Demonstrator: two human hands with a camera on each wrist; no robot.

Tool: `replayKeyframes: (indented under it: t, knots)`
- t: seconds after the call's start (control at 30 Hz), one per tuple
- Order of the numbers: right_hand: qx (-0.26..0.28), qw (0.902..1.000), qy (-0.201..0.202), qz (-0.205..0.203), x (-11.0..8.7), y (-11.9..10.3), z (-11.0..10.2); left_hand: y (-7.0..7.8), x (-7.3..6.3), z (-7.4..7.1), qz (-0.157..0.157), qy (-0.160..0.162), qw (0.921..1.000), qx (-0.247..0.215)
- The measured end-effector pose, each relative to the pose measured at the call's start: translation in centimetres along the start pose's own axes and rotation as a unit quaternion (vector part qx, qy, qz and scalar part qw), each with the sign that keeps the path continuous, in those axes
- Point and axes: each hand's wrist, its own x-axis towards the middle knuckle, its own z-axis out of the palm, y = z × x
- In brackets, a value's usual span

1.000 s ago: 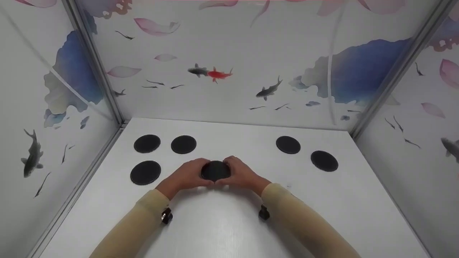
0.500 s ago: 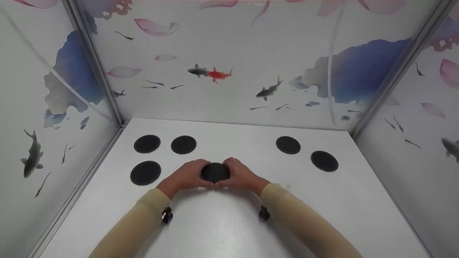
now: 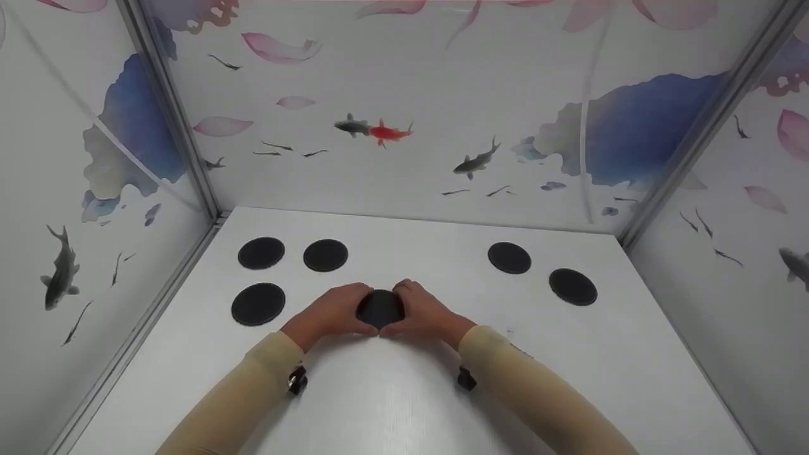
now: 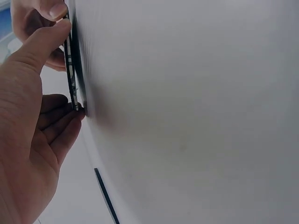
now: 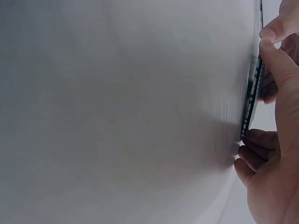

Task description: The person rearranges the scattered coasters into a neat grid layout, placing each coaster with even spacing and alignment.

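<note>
A thin round black disc [image 3: 380, 308], like a coaster, is held between both hands at mid-table. My left hand [image 3: 334, 311] grips its left edge, thumb at the near side and fingers curled round the far side. The right hand [image 3: 430, 313] mirrors this on the right edge, and the two thumb tips meet at the near rim. Seen from the left wrist, the disc [image 4: 72, 65] is edge-on, close over the white table, with a dark reflection beside it. In the right wrist view light marks show along the disc's edge [image 5: 252, 95].
Several similar black discs lie flat: a far-left one [image 3: 261, 253], one beside it [image 3: 325, 255], a nearer left one [image 3: 258, 304], and two at right [image 3: 509, 258], [image 3: 572, 287]. Printed walls [image 3: 404, 183] enclose the white table [image 3: 392, 404] at the back and sides.
The held disc and the fingers round it have come slightly nearer the person. The head view has shifted a little. The other discs lie where they were.
</note>
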Motion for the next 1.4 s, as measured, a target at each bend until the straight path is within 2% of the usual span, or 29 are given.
replayKeyframes:
  t: [0.4,1.1,1.23,1.4]
  knots:
    - [0.003,1.0,0.002,-0.002,-0.1,-0.4,0.2,0.6,-0.2,0.0,-0.024,-0.015,0.9996,0.009]
    - [-0.01,0.9999,0.01,0.001,-0.3,-0.5,0.5,0.7,0.2,0.1,-0.027,-0.029,0.9988,0.029]
    - [0.007,0.9999,0.002,0.009,-0.4,-0.5,0.4,1.1,0.4,-0.5,-0.033,-0.048,0.9977,0.033]
    - [0.021,0.9996,-0.004,0.02,-1.1,0.2,-0.5,1.7,1.0,-1.0,-0.025,-0.05,0.9982,0.021]
